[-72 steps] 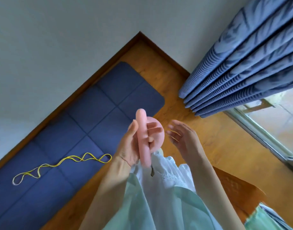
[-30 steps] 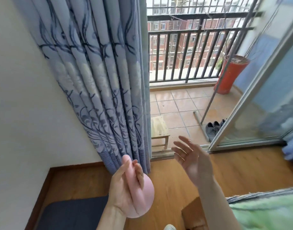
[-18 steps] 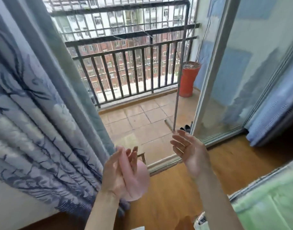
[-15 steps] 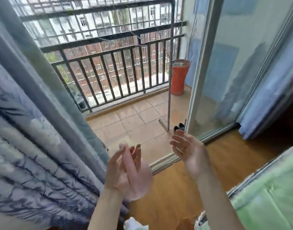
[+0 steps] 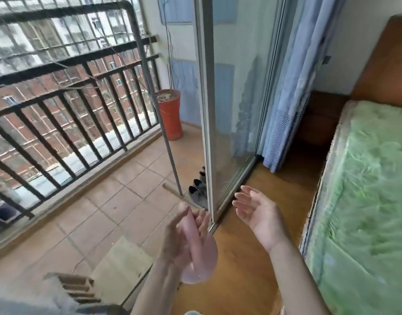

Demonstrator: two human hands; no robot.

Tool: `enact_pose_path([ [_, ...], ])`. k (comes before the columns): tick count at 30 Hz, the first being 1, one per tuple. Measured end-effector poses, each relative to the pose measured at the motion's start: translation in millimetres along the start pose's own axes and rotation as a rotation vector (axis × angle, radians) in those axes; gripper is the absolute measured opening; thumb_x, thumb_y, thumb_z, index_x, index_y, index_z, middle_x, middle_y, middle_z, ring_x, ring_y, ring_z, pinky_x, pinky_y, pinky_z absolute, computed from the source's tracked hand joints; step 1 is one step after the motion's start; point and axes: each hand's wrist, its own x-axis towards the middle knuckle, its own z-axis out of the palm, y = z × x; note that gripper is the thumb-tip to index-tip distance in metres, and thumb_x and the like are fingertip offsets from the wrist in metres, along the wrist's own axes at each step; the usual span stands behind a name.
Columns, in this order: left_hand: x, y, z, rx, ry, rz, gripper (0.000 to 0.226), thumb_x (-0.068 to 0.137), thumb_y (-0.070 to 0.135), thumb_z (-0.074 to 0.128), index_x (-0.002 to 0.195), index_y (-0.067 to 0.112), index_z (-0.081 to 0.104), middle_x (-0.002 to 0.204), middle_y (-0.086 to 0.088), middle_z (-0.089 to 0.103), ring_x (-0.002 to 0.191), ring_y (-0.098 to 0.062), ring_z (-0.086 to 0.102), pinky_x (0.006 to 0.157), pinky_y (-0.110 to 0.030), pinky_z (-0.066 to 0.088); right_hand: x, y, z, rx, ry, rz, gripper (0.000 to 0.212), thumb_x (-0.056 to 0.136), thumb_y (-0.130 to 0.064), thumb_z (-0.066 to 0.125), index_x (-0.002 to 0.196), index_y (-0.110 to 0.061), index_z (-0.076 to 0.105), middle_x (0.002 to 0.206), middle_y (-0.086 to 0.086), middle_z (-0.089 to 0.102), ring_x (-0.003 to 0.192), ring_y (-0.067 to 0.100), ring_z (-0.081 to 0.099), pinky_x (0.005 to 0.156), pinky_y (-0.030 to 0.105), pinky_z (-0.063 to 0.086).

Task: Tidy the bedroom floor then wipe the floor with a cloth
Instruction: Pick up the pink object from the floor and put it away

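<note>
By the balcony door, the left hand (image 5: 184,237) is gripping a pink handheld fan (image 5: 199,258) w/ fingers curled round its handle. The right hand (image 5: 255,212) is hanging empty, fingers loose. Fan's prob light & stiff; handle's the best spot to hold.

Left hand (image 5: 184,237): raised, blurred, fingers curled round a pink handled object (image 5: 200,253) with a round disc end. Right hand (image 5: 254,212): just right of the pink object, apart from it, fingers straight and spread, holding nothing. Sliding glass door (image 5: 229,110): directly beyond both hands. Pair of grey shoes (image 5: 199,192): on the tiled balcony floor (image 5: 118,208), just left of the door's edge. Red planter (image 5: 170,114): left of the door, by the black railing (image 5: 65,123). Blue curtain (image 5: 291,92): right of the door. Bed (image 5: 366,201), green cover: far right of the door, on the wooden floor (image 5: 252,258).
</note>
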Motion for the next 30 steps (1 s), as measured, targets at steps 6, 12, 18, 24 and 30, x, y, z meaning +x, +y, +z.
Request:
enact_pose_path([
  [6,65,24,33,0.186,-0.02,-0.129,0.026,0.079,0.025,0.062,0.088,0.0,0.064,0.083,-0.012,0.072,0.073,-0.021,0.072,0.063,-0.03,0.058,27,-10,-13,0.09,0.211,-0.112,0.02,0.093,-0.01,0.043,0.095,-0.011,0.063,0.08,0.006,0.069,0.069,0.017,0.066,0.056,0.022,0.053],
  [12,142,1,59,0.321,0.024,-0.167,0.024,0.087,0.036,0.062,0.091,0.012,0.063,0.087,0.0,0.073,0.07,-0.011,0.07,0.057,-0.023,0.055,56,-38,-41,0.177,0.378,-0.18,0.019,0.092,-0.011,0.044,0.095,-0.011,0.063,0.079,0.005,0.068,0.065,0.015,0.066,0.054,0.02,0.052],
  [18,219,-11,113,0.349,-0.119,-0.476,0.022,0.079,0.025,0.066,0.087,0.006,0.057,0.096,-0.014,0.071,0.062,-0.018,0.069,0.055,-0.025,0.056,119,-93,-78,0.157,0.442,-0.228,0.019,0.093,-0.011,0.044,0.097,-0.011,0.062,0.081,0.005,0.068,0.068,0.015,0.066,0.065,0.025,0.049],
  [24,305,-34,188,0.448,-0.133,-0.477,0.025,0.072,0.023,0.07,0.087,0.009,0.056,0.098,-0.012,0.071,0.06,-0.018,0.066,0.055,-0.027,0.054,183,-182,-127,0.122,0.5,-0.278,0.019,0.095,-0.009,0.043,0.097,-0.009,0.062,0.084,0.007,0.066,0.075,0.02,0.063,0.072,0.03,0.046],
  [30,371,-52,260,0.434,-0.173,-0.434,0.017,0.077,0.025,0.06,0.081,0.009,0.056,0.104,-0.014,0.069,0.054,-0.012,0.061,0.053,-0.02,0.052,235,-240,-170,0.127,0.545,-0.259,0.019,0.095,-0.01,0.044,0.095,-0.011,0.063,0.085,0.006,0.067,0.075,0.02,0.064,0.069,0.029,0.047],
])
